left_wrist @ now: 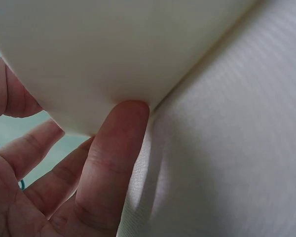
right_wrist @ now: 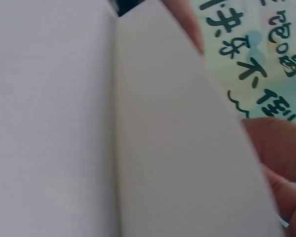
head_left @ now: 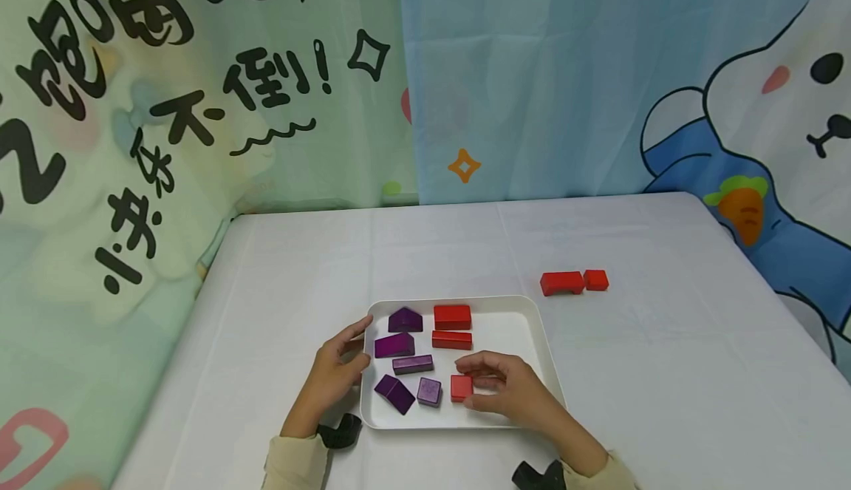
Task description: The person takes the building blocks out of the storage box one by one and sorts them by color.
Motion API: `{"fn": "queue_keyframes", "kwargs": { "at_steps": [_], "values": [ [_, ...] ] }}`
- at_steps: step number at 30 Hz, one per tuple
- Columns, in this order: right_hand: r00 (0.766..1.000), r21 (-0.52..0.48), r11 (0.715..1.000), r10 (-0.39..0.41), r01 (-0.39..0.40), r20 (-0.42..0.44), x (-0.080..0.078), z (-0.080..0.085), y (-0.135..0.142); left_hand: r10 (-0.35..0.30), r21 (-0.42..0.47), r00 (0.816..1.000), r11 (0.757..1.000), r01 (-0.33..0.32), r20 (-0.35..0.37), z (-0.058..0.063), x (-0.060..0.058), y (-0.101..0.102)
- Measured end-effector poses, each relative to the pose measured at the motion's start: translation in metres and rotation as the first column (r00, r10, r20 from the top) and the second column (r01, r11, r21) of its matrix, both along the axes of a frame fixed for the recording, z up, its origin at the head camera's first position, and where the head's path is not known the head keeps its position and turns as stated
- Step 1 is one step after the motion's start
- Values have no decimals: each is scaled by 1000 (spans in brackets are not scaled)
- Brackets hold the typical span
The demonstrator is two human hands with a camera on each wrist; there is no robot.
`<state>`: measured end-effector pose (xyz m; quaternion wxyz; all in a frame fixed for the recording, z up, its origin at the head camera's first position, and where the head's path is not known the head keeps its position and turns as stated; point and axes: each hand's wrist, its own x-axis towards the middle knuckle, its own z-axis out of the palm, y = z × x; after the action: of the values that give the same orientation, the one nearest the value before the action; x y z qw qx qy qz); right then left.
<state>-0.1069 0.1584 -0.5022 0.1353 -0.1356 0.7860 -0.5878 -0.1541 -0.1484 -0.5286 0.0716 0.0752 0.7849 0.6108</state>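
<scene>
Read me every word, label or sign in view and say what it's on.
"快乐不倒!" on the green backdrop.
"饱喝" on the line above, same backdrop; 喝 is clipped, its neighbours cut too far to read.
No lettering shows on the white tray, red blocks or purple blocks.

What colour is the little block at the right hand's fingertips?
The little block is plain red; it shows best in the head view.

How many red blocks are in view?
5: in the tray, a far block, a narrow block, a small block at the right hand; on the table, rightward, an arched block, a cube. The hand may hide more.
</scene>
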Motion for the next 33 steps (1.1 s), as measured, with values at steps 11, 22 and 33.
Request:
{"fn": "queue_keyframes", "kwargs": {
  "at_steps": [11,22,33],
  "values": [
    [999,137,990,-22,27,-41,2,2,-2,5,-4,1000,1000,-5,-8,-1,0,1],
    [990,68,991,-109,115,-93,6,26,54,1,-32,1000,999,-1,-16,-1,0,0],
    [951,183,942,-246,280,-189,-9,35,127,3,-37,1000,999,-3,3,-2,-1,-1]
  ]
}}
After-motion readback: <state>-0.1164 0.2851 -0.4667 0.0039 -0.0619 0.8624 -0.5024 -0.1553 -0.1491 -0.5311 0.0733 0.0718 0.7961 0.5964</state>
